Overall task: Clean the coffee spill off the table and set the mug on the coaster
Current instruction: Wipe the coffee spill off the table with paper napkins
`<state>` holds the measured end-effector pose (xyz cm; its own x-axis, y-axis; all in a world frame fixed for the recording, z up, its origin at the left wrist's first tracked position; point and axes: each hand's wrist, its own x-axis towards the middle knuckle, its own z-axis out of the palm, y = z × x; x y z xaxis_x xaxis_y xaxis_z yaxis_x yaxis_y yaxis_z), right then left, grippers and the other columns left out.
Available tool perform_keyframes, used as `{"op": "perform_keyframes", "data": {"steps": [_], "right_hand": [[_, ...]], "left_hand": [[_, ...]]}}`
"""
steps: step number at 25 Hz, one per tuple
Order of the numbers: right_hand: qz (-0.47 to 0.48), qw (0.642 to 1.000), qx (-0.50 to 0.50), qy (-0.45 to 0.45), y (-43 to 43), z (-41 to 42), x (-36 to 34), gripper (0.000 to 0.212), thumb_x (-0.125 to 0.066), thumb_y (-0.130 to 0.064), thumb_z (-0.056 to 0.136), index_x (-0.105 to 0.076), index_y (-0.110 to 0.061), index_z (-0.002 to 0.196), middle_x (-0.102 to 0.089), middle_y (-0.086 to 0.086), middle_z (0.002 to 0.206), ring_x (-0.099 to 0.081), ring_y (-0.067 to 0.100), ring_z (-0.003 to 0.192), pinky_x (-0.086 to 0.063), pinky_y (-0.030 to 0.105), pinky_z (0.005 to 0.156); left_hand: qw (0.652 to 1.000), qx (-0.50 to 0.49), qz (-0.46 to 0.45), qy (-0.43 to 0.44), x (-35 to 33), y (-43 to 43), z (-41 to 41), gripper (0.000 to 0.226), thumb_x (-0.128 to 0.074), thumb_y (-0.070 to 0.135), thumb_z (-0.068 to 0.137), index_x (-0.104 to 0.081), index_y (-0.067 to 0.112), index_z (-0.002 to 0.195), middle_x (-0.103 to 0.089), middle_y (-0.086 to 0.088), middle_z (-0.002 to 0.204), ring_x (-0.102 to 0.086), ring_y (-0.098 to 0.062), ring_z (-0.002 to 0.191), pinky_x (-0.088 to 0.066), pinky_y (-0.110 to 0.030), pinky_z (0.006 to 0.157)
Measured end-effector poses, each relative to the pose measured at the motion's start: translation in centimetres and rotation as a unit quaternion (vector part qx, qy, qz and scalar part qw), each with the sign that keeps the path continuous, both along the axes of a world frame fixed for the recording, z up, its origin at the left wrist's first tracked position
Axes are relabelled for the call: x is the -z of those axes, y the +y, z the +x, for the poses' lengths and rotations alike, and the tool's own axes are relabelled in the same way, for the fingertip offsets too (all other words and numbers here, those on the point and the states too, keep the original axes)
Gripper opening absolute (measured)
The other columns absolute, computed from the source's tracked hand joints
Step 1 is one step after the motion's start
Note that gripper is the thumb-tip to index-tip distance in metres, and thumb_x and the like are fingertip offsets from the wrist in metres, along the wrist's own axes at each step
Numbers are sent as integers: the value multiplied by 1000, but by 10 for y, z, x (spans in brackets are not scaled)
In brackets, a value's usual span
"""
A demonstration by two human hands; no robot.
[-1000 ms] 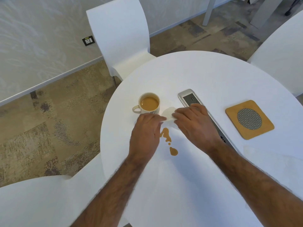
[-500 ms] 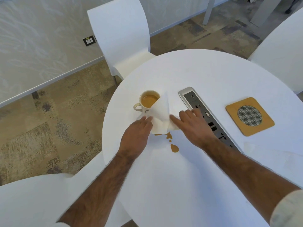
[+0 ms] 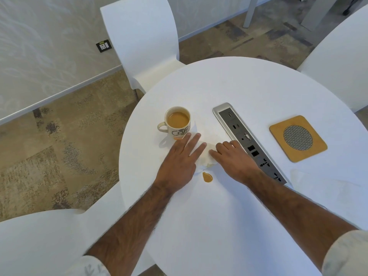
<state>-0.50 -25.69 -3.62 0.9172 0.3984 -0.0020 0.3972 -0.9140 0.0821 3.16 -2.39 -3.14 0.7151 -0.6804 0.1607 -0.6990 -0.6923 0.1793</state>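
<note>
A cream mug (image 3: 177, 124) full of coffee stands on the round white table (image 3: 239, 86), left of centre. Just right of the mug a white napkin (image 3: 207, 134) lies spread flat. My left hand (image 3: 179, 162) rests on it palm down, fingers spread. My right hand (image 3: 233, 160) presses the napkin's right part with bent fingers. A brown coffee drop (image 3: 207, 177) shows uncovered just below the napkin's near edge; a faint stain shows through at that edge. The square cork coaster (image 3: 278, 148) with a mesh disc lies bare at the right.
A silver power-socket strip (image 3: 249, 142) runs diagonally between my right hand and the coaster. A faint white sheet (image 3: 318, 188) lies at the table's right. White chairs stand at the far side (image 3: 139, 36), the right (image 3: 338, 56) and the near left (image 3: 39, 246).
The napkin was folded under both hands, then raised open beside the mug, and now lies flat over the upper part of the spill. The left hand's fingers have spread.
</note>
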Motion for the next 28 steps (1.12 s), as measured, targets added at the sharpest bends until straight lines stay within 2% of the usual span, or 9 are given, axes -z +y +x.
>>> {"op": "perform_keyframes", "data": {"steps": [2, 5, 9, 13, 17, 20, 24, 26, 28], "right_hand": [[-3, 1000, 7, -3, -2, -4, -1, 36, -68, 0, 84, -66, -13, 117, -60, 8, 96, -59, 31, 87, -47, 46, 89], [-7, 1000, 19, -5, -4, -10, -2, 33, -63, 6, 79, -67, -12, 107, -58, 8, 93, -58, 30, 84, -47, 47, 92], [11, 998, 52, -28, 5, -11, -7, 22, -61, 10, 74, -63, -10, 83, -56, 8, 82, -56, 31, 75, -50, 48, 90], [43, 997, 71, -3, 11, -18, -12, 24, -72, 10, 67, -63, -10, 74, -54, 6, 68, -55, 29, 61, -52, 42, 71], [67, 995, 68, 22, 11, -44, -12, 23, -73, 9, 67, -62, -11, 72, -54, 6, 67, -53, 29, 58, -51, 40, 65], [71, 990, 79, 95, 13, -57, -13, 11, -64, -8, 80, -68, -13, 88, -61, 3, 80, -59, 27, 73, -49, 41, 75], [221, 932, 221, 183, 30, -53, -25, 46, -46, -43, 99, -59, -21, 137, -69, 1, 112, -66, 25, 99, -53, 40, 89], [244, 909, 276, 196, 45, -45, -27, 53, -47, -53, 102, -52, -19, 142, -64, 3, 121, -65, 25, 106, -54, 40, 92], [235, 896, 306, 221, 61, -36, -26, 50, -51, -49, 101, -52, -16, 138, -61, 7, 126, -64, 26, 109, -55, 41, 95]], "left_hand": [[996, -5, 49, 69, 11, -4, -2, 60, -34, 22, 102, -24, 19, 161, -17, -6, 171, -9, -30, 158, -16, -50, 126], [990, -36, 66, 122, 31, 3, -7, 63, -27, 33, 105, -11, 19, 163, -9, -2, 172, 1, -26, 159, -12, -51, 125], [990, -33, 87, 102, 39, 6, -8, 64, -23, 37, 103, -11, 17, 163, -7, -3, 172, 0, -26, 159, -7, -55, 126], [991, -40, 76, 104, 41, 6, -17, 64, -25, 35, 103, -14, 15, 163, -10, -5, 171, -4, -28, 159, -9, -58, 124], [991, -57, 51, 106, 45, 5, -39, 63, -27, 33, 103, -15, 18, 163, -11, -2, 172, -4, -27, 159, -9, -58, 125], [991, -71, 50, 106, 47, 1, -49, 65, -30, 33, 101, -15, 18, 163, -11, -2, 172, -5, -28, 159, -9, -58, 125], [989, -88, 55, 105, 46, -4, -57, 65, -30, 33, 101, -16, 16, 163, -11, -4, 172, -5, -29, 159, -8, -58, 125], [988, -98, 60, 107, 46, -7, -61, 64, -26, 34, 103, -15, 15, 163, -10, -5, 172, -4, -29, 159, -7, -57, 126], [986, -102, 58, 121, 45, -12, -66, 64, -21, 36, 104, -13, 12, 163, -7, -7, 172, -3, -28, 159, -5, -56, 126]]}}
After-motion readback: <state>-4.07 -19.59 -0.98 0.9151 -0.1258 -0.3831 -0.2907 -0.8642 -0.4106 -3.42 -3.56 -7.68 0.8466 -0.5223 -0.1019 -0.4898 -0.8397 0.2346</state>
